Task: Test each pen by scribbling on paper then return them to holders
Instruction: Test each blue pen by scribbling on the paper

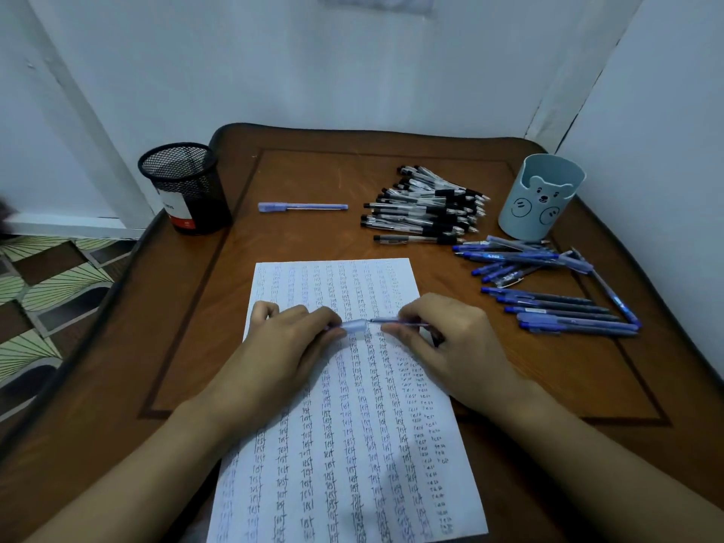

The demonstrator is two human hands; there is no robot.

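My left hand [292, 335] pinches a pale purple pen cap [354, 326] over the middle of the written sheet of paper [344, 444]. My right hand [442, 339] grips the purple pen [395, 321], whose tip points left at the cap's mouth, a small gap between them. A capped purple pen [302, 206] lies alone behind the paper. A black mesh holder [184, 188] stands at the back left, and a light blue bear holder [542, 197] at the back right. Both holders look empty.
A heap of black pens [427, 207] lies behind the paper to the right. Several blue pens [548, 288] are spread along the table's right side. The brown table [176, 346] stands in a white-walled corner, with patterned floor at the left.
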